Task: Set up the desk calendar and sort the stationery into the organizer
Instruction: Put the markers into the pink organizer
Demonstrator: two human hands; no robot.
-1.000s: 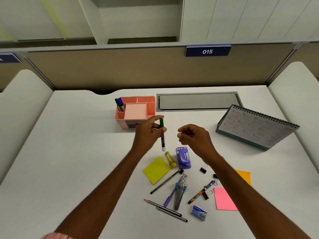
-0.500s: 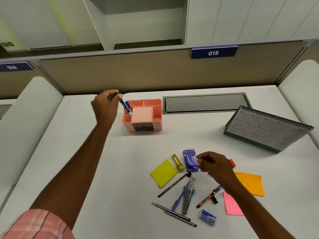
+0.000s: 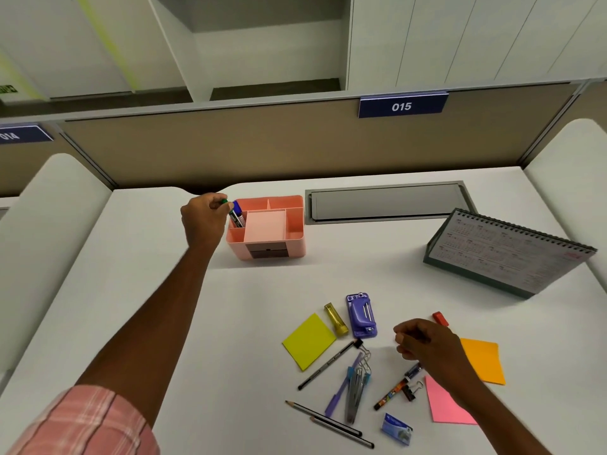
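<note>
white desk, pink organizer, calendar

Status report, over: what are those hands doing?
Left hand pinches green marker, tip inside organizer, left slot. Right hand curled, grasp unclear. Blue marker shares slot.

White desk, tan partition, blue sign reading 015, grey cable hatch, perhaps cabinets above

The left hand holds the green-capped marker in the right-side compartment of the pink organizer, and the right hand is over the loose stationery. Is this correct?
Not fully. The head view shows the left hand holding the green-capped marker in the left-side compartment of the pink organizer, not the right-side one. The right hand is over the loose stationery.
</note>
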